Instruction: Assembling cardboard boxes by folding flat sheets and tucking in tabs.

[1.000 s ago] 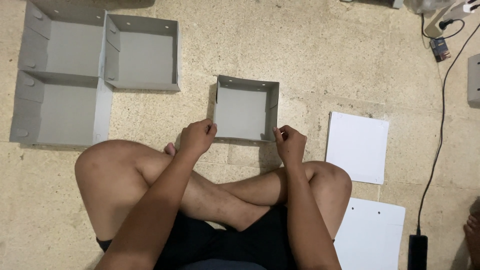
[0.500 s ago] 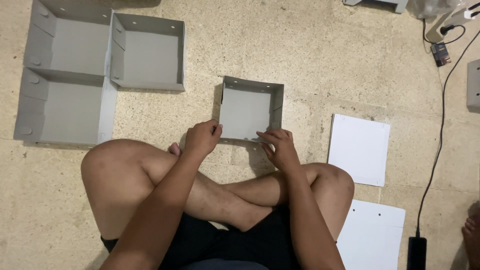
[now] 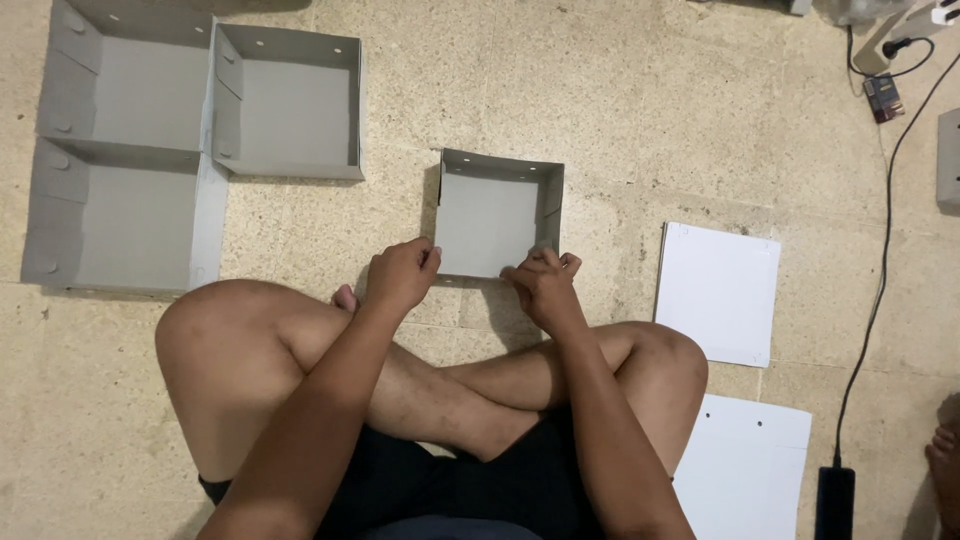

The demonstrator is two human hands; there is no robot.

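A small grey cardboard tray (image 3: pixel 492 212) with folded-up walls stands on the speckled stone floor right in front of my crossed legs. My left hand (image 3: pixel 402 275) pinches its near left corner. My right hand (image 3: pixel 545 283) grips the near wall towards the right corner, fingers curled over the edge. The near wall is mostly hidden behind my hands.
Three finished grey trays (image 3: pixel 285 100) lie together at the far left. Flat white sheets (image 3: pixel 720 290) lie right of my knee, another sheet (image 3: pixel 745 470) nearer me. A black cable (image 3: pixel 880 260) and adapter (image 3: pixel 835 500) run along the right edge, by another person's foot (image 3: pixel 945 470).
My right hand has slid leftward along the tray's near wall, from the right corner towards the middle. The left hand has stayed at the left corner.
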